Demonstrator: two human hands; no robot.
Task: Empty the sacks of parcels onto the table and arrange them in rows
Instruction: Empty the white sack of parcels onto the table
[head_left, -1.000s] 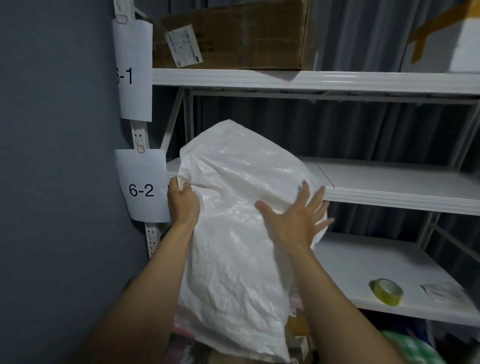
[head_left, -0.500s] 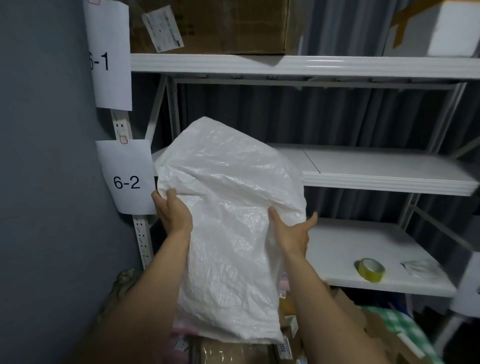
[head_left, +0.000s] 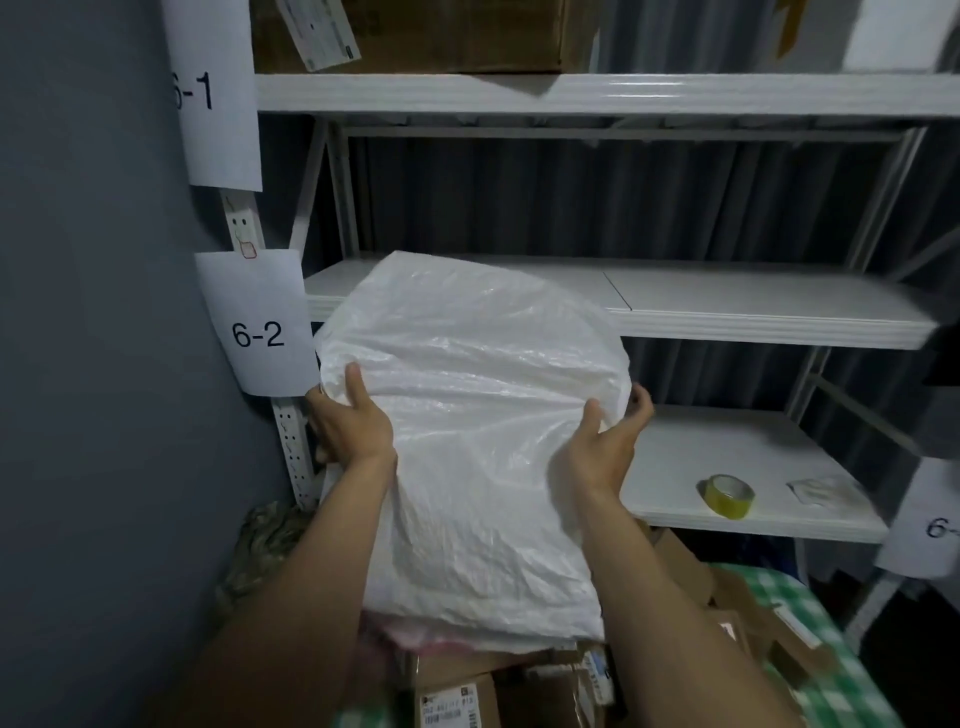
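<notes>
We hold a large white woven plastic sack (head_left: 478, 441) up in front of us with both hands, one on each side. Our left hand (head_left: 348, 426) grips its left edge, thumb laid on the near face and fingers wrapped behind. Our right hand (head_left: 608, 441) clasps the right edge the same way, its fingertips curling round the far side. Below our grip the sack hangs slack, and its lower end reaches a heap of brown cardboard parcels (head_left: 457, 691) with printed labels; we cannot tell whether they touch. The parcels lie on a green-and-white checked table cover (head_left: 810, 623). Right of our right hand, a yellow roll of tape (head_left: 727, 496) sits on a white metal shelf (head_left: 753, 441). Just left of our left hand hangs a paper label marked 6-2 (head_left: 257, 322).
</notes>
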